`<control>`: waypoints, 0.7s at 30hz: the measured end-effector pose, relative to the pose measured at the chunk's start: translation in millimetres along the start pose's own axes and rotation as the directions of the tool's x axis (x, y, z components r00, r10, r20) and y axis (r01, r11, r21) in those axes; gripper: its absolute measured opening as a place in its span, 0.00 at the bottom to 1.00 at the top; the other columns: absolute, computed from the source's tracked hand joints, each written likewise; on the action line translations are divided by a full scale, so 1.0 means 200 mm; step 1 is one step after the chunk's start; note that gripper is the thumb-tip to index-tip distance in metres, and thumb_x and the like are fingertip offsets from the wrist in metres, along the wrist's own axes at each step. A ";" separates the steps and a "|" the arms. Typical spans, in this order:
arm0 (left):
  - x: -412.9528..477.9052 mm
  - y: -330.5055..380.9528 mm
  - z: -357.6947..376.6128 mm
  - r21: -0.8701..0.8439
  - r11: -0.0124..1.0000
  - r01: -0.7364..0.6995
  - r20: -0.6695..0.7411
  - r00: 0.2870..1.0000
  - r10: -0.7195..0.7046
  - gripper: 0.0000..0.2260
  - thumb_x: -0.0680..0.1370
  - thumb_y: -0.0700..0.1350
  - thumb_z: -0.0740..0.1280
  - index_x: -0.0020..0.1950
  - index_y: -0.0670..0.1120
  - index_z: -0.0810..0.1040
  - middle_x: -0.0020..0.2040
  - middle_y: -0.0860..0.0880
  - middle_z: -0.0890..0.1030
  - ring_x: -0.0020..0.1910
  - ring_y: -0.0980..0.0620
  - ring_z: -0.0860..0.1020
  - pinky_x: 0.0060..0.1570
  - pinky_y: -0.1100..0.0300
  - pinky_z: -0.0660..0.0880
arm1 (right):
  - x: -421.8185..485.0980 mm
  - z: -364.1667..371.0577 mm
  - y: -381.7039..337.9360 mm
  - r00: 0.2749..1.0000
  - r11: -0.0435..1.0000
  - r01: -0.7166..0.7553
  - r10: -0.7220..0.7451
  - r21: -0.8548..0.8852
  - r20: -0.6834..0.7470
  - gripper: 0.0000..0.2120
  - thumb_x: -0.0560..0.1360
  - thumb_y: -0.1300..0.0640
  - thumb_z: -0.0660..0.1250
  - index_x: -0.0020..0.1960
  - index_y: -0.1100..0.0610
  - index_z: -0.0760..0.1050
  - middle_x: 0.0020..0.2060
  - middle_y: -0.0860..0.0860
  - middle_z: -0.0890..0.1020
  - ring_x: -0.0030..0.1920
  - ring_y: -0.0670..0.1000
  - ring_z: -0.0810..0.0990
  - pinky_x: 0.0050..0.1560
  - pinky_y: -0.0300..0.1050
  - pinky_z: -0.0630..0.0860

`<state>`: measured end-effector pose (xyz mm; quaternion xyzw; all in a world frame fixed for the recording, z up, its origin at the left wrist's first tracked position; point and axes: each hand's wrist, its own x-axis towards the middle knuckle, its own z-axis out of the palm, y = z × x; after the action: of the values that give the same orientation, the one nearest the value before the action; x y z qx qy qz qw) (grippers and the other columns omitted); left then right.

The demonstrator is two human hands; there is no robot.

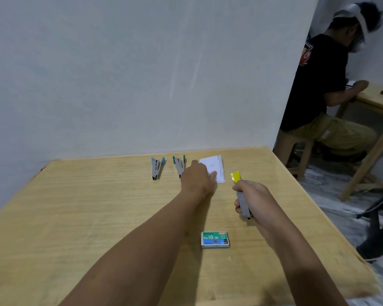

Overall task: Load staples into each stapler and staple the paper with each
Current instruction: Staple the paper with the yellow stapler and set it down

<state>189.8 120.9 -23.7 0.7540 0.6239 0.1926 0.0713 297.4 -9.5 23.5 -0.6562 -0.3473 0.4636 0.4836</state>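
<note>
My right hand [251, 198] grips a yellow-handled metal stapler [241, 195], held above the table with its yellow end pointing away from me. My left hand [197, 178] reaches far across the table, fingertips on the near left corner of the white paper [215, 167]. Two more staplers lie near the wall: a blue-handled stapler [157, 167] and a teal-handled stapler [179, 165], the teal one partly hidden behind my left hand. A green staple box [215, 239] marked No 10-1M lies shut on the table near me.
The wooden table [97, 217] stands against a pale wall. Beyond its right edge a person in a black shirt [318, 80] sits on a stool at another wooden table. A dark chair base [378, 221] stands on the floor to the right.
</note>
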 end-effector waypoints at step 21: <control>-0.61 -0.85 -0.49 0.195 0.954 0.228 -0.009 0.973 -0.230 0.28 0.74 0.65 0.60 0.61 0.45 0.78 0.60 0.46 0.75 0.60 0.45 0.73 0.57 0.50 0.72 | -0.11 0.45 0.13 0.955 0.905 0.285 -0.239 -0.315 0.177 0.14 0.75 0.48 0.69 0.35 0.55 0.74 0.27 0.49 0.75 0.27 0.49 0.73 0.36 0.47 0.74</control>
<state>-19.6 25.3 -18.1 0.6813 0.7224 0.1156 0.0233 205.9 -8.3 -3.9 -0.6438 -0.5382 0.3710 0.3979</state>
